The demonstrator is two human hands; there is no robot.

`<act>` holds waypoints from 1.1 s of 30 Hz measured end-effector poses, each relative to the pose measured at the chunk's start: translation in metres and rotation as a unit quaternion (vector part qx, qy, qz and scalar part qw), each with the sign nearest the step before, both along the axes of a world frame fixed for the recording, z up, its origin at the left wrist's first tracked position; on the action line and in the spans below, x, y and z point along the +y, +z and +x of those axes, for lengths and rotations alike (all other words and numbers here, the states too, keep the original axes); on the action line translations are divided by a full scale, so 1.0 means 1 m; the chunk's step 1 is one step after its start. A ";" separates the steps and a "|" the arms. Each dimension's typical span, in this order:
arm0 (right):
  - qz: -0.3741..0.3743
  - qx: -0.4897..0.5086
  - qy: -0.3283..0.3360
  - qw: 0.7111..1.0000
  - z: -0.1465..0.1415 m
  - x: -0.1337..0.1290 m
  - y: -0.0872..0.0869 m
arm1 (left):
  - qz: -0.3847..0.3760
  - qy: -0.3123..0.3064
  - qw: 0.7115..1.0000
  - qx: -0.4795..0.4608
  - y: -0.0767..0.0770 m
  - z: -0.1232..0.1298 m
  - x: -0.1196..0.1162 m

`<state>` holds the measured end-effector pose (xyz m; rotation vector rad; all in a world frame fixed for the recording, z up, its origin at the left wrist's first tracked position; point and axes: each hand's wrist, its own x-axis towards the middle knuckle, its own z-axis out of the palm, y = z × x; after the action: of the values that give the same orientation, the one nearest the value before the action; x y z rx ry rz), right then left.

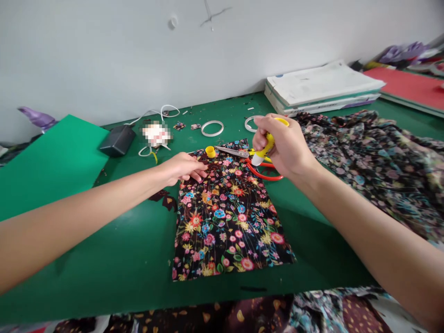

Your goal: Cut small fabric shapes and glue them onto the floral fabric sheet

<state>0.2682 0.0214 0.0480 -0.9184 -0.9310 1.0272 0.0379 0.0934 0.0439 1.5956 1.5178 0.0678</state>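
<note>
My right hand [282, 143] is wrapped round a yellow glue stick [266, 146], its white end tilted down to the left. Just below it lie scissors [236, 151] with red and yellow handles, blades pointing left. My left hand [187, 167] has its fingers together over the top left of a black floral cloth [229, 222], pinching what looks like a small dark cut-out piece [212, 167]; its exact outline blends into the print. A yellow cap [210, 151] stands on the cloth near the blade tips. Dark scraps [168, 201] lie left of the cloth.
A black box-shaped object [118, 140] and a green sheet [58, 162] are at the left. White rings [212, 128] lie toward the wall. Stacked pads [322, 85] stand at the back right, above bunched floral fabric [360, 157]. Patterned fabric [208, 319] lies below the front edge.
</note>
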 end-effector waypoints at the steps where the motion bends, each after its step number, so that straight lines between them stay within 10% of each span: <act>1: 0.000 -0.001 -0.001 1.000 0.000 0.000 0.001 | -0.001 -0.002 1.000 0.002 0.000 0.000 0.001; 33: -0.001 0.004 0.011 1.000 -0.002 -0.003 0.005 | -0.070 -0.095 0.992 0.037 -0.007 -0.020 0.024</act>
<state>0.2663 0.0183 0.0525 -0.9072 -0.9359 1.0500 0.0183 0.1172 0.0371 1.6368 1.3868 -0.2022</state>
